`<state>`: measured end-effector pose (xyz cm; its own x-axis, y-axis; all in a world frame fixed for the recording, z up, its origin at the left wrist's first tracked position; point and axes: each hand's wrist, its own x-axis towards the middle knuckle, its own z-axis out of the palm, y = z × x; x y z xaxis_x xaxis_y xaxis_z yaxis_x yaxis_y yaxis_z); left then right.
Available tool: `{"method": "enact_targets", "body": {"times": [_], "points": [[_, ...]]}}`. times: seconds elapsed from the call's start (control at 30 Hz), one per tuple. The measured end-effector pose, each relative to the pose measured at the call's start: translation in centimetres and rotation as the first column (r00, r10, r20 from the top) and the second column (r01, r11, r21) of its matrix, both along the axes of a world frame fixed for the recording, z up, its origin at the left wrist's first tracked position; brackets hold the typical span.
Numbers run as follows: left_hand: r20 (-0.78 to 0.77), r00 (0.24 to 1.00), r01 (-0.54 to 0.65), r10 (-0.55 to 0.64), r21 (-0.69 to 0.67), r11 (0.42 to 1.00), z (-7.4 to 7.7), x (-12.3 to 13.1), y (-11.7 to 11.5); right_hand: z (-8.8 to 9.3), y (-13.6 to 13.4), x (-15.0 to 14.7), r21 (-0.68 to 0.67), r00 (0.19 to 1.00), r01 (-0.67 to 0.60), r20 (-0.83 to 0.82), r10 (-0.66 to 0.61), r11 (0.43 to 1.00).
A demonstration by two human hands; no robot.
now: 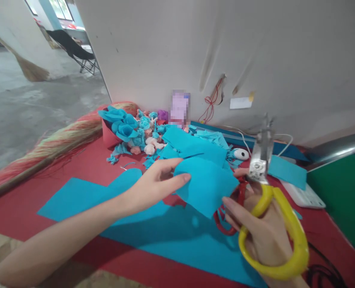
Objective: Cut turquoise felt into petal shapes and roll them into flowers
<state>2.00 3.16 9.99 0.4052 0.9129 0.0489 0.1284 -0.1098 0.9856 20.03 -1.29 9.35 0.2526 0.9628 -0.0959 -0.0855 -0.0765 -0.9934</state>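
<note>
My left hand (162,182) is closed on a curved-edged piece of blue crepe paper (207,184), the thumb on top of it. My right hand (261,228) carries scissors (299,244) with a thick yellow handle looped around the hand and blades pointing up, away from the paper. The right thumb touches the paper's right edge. A red handle loop (225,230) shows beside the right fingers; I cannot tell if it belongs to the same scissors. Beneath both hands a long blue paper sheet (171,236) lies on the red table cover (84,164).
Paper flowers (143,134) in blue and pink are heaped at the back left, beside a red cone (109,136) of blue petals. A broom (54,140) runs along the left edge. On the right are a folded blue paper stack (287,170) and a green board (342,196).
</note>
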Motion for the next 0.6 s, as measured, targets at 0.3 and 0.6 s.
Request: {"method": "enact_targets", "body": {"times": [0.3,0.6], "points": [[0.21,0.973,-0.088,0.099,-0.063,0.994,-0.7,0.8,-0.2,-0.1,-0.7,-1.0,-0.184,0.955,-0.169,0.212,0.207,0.968],[0.447,0.895,0.092,0.004,-0.192,0.977,-1.4,1.3,-0.7,0.2,-0.6,-0.2,0.026,0.887,-0.053,0.461,0.035,0.998]]}}
